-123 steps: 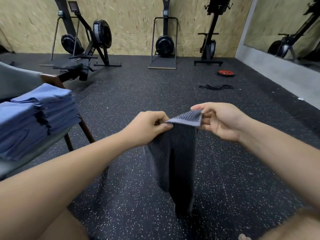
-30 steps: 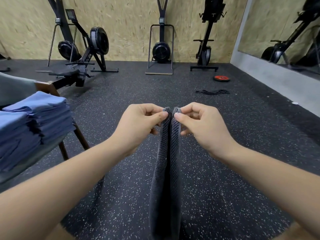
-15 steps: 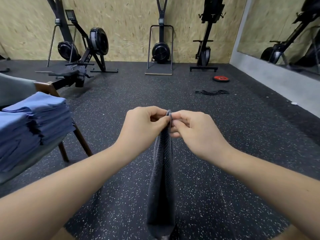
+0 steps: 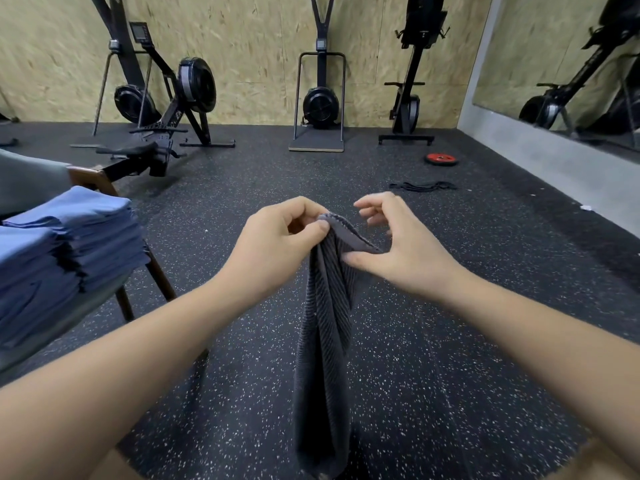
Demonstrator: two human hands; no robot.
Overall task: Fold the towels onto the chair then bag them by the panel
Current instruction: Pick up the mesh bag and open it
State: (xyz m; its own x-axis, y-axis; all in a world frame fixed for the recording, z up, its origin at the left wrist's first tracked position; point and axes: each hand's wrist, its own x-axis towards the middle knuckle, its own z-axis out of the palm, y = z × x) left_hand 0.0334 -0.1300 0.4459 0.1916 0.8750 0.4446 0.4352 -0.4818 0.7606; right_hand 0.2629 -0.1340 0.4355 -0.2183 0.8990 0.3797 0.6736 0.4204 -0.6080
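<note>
You're mid-fold: your left hand [image 4: 277,244] pinches the grey towel [image 4: 325,323] at its doubled top, your right hand [image 4: 401,251] is spread loose with only its thumb touching, so regrip before halving again.

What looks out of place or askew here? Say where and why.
A red weight plate and a tangled black band lie loose on the floor at far right, not stored. The grey towel hangs twisted, pinched by the left hand, with the right hand touching it with its thumb.

Dk grey ribbed towel [image 4: 327,327], blue towel stack [image 4: 65,251], black white-speckled floor [image 4: 450,358].
</note>
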